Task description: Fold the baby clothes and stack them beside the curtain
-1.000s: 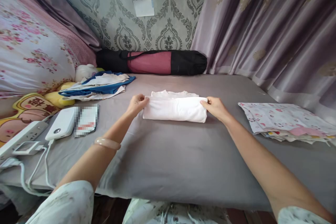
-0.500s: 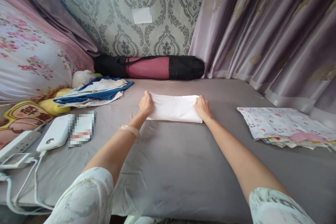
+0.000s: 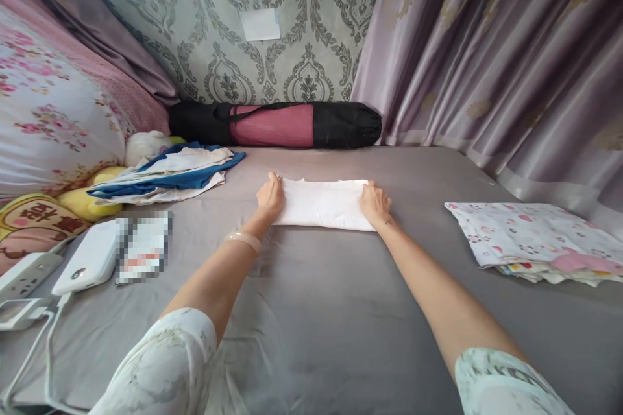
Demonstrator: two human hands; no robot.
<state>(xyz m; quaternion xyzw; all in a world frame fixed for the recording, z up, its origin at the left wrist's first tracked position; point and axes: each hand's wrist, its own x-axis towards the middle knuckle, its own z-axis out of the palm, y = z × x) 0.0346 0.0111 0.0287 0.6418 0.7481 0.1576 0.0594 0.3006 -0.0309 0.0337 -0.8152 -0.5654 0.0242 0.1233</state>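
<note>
A folded white cloth (image 3: pixel 322 203) lies as a flat rectangle on the grey bed sheet (image 3: pixel 335 311), near the middle of the view. My left hand (image 3: pixel 270 196) is closed on its left end, the fingers curled over the edge. At the opposite end, my right hand (image 3: pixel 376 202) grips the cloth the same way. Between the two hands the cloth is stretched fairly straight, with small bumps along its far edge. The fingertips of both hands are hidden by the knuckles and the fabric.
Patterned folded cloths (image 3: pixel 530 230) lie at the right. Left are a heap of blue and white clothes (image 3: pixel 195 168), plush toys (image 3: pixel 39 224), a white power bank (image 3: pixel 87 259), a power strip (image 3: pixel 29 275) and cables. A black and pink long bag (image 3: pixel 275 124) lies along the wall.
The view has shifted slightly. Both hands keep their hold on the cloth's ends, and its far edge looks a little more uneven than before.
</note>
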